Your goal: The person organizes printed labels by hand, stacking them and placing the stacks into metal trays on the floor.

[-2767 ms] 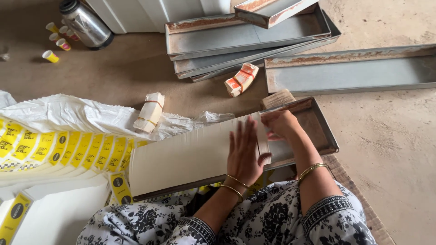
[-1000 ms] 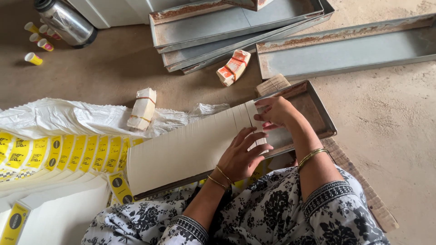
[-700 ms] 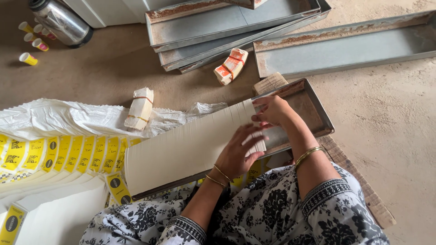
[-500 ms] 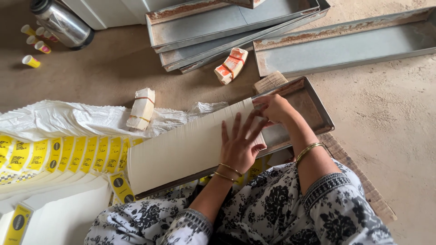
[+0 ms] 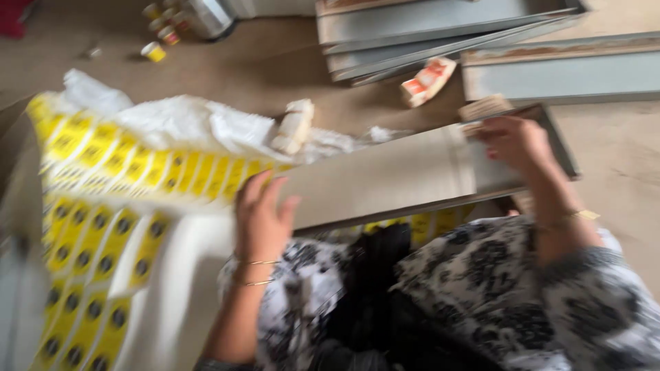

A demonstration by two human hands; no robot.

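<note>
A long metal tray [image 5: 560, 141] lies across my lap, filled with a tight row of pale card sheets [image 5: 385, 180]. My right hand [image 5: 514, 143] rests on the right end of that row, fingers curled against the sheets. My left hand [image 5: 260, 218] hovers with fingers spread at the left end of the row, beside overlapping strips of yellow labels [image 5: 137, 168]. It holds nothing. The picture is blurred by motion.
Crumpled white plastic [image 5: 172, 120] and a banded bundle of cards [image 5: 294, 127] lie beyond the labels. An orange-and-white packet [image 5: 426, 81] sits near stacked grey metal trays [image 5: 440, 31]. Small yellow cups [image 5: 155, 51] and a steel flask [image 5: 206, 15] stand far left.
My left hand has left the middle of the card row and swung left to the yellow labels. The view has turned left. My right hand stays at the row's right end.
</note>
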